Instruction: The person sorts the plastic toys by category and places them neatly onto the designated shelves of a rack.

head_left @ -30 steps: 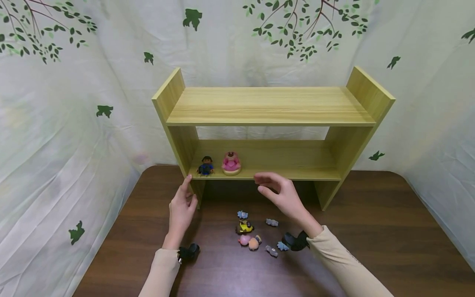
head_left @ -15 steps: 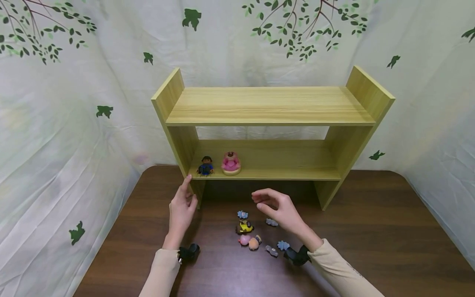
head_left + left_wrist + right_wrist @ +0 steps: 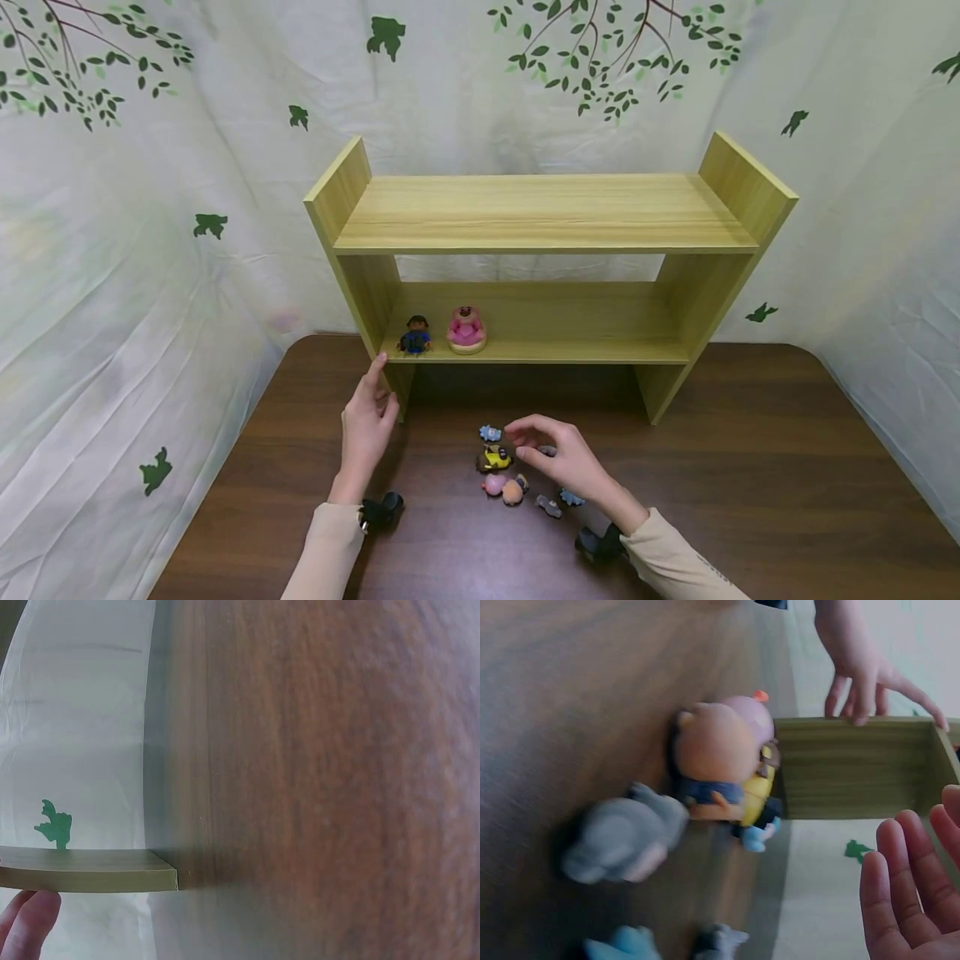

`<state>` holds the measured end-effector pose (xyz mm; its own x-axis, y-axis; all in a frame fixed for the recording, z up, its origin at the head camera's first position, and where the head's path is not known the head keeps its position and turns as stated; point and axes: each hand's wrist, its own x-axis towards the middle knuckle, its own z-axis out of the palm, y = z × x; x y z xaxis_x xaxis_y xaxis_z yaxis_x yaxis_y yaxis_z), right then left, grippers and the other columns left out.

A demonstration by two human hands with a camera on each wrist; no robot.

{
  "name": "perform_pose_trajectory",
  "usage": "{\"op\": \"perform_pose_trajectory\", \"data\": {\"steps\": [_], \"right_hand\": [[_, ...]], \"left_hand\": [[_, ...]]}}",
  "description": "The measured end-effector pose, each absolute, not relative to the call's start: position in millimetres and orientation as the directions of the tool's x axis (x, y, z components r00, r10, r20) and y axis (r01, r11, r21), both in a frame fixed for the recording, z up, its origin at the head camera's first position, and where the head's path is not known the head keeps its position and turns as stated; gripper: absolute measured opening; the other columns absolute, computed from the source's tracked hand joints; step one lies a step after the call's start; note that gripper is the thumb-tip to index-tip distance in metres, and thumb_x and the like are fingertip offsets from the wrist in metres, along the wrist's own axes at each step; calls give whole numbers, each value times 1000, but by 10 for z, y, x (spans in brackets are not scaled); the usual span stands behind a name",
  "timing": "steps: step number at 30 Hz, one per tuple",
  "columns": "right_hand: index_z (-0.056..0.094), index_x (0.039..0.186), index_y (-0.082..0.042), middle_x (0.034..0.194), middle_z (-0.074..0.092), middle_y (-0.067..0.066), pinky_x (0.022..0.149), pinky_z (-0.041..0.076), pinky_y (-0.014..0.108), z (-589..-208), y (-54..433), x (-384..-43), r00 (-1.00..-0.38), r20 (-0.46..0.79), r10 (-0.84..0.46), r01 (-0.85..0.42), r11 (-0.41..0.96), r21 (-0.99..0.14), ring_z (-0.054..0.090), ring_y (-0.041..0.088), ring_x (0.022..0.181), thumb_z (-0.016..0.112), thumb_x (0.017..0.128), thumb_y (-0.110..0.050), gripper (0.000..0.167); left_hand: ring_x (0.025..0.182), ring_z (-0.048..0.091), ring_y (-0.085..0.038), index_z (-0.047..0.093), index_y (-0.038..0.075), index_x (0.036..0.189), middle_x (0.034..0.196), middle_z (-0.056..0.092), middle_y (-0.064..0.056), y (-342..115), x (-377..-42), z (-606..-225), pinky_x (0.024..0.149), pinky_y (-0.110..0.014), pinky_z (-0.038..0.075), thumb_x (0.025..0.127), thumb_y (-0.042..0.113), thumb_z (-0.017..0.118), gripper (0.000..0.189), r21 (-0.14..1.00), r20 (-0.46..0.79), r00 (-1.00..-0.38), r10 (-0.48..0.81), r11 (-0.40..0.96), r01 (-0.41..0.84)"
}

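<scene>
My right grip (image 3: 564, 460) is empty: thumb and fingers curve loosely, tips apart, over the small toys on the brown worktop (image 3: 727, 467). Nearest the fingertips are a light-blue figure (image 3: 491, 433) and, on my side of it, a yellow toy car (image 3: 497, 458); contact with either cannot be confirmed. A grey figure (image 3: 548, 451) is partly hidden by the same hand. Nearer me, a pink figure (image 3: 492, 485) and a tan figure (image 3: 513, 493) sit just beside each other. To their right are a second grey figure (image 3: 549, 506) and a second blue figure (image 3: 572, 497).

My left grip (image 3: 365, 421) holds nothing; an extended finger touches the left end panel of the wooden shelf unit (image 3: 540, 212), and the left wrist view shows fingertips at a panel's edge. On the middle shelf, towards the left end, a dark-haired figure in blue (image 3: 415, 335) and a pink bear (image 3: 467, 331) stand upright, near each other but apart. Behind the unit hangs a pale cloth (image 3: 247, 150) with leaf prints.
</scene>
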<state>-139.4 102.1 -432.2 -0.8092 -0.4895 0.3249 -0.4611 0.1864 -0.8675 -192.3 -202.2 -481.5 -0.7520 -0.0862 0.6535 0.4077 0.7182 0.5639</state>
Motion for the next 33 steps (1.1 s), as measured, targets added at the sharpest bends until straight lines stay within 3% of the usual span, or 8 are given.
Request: {"op": "perform_pose_trajectory", "data": {"steps": [6, 12, 25, 33], "right_hand": [[62, 114, 4, 104, 65, 20, 77, 52, 37, -4706, 1054, -1445, -800, 294, -523, -447, 193, -874, 63, 32, 90, 62, 86, 9, 28], [64, 113, 1, 107, 66, 13, 79, 51, 32, -4832, 1085, -1411, -787, 248, -565, -426, 206, -881, 64, 27, 92, 64, 88, 0, 25], [70, 105, -9, 105, 66, 0, 84, 49, 35, -4913, 1104, -1362, -730, 267, -630, -528, 270, -805, 60, 15, 99, 70, 82, 1, 25], [69, 104, -11, 107, 63, -3, 88, 46, 32, -4953, 1084, -1336, -677, 325, -660, -650, 328, -686, 57, 12, 103, 73, 80, -1, 26]], "left_hand": [[83, 66, -32, 41, 23, 144, 117, 60, -19, -2022, -1927, -4816, 57, -42, 52, 80, -13, 60, 76, 561, 656, -750, -86, 720, 408], [83, 66, -31, 41, 23, 144, 116, 60, -18, -2019, -1930, -4806, 56, -41, 52, 80, -13, 60, 76, 560, 662, -744, -86, 717, 415], [82, 65, -30, 41, 24, 144, 116, 60, -18, -2019, -1931, -4806, 55, -39, 50, 80, -13, 60, 76, 564, 660, -745, -91, 715, 413], [83, 65, -30, 41, 23, 144, 117, 60, -18, -2021, -1925, -4818, 57, -41, 52, 80, -13, 60, 76, 575, 651, -753, -94, 710, 408]]}}
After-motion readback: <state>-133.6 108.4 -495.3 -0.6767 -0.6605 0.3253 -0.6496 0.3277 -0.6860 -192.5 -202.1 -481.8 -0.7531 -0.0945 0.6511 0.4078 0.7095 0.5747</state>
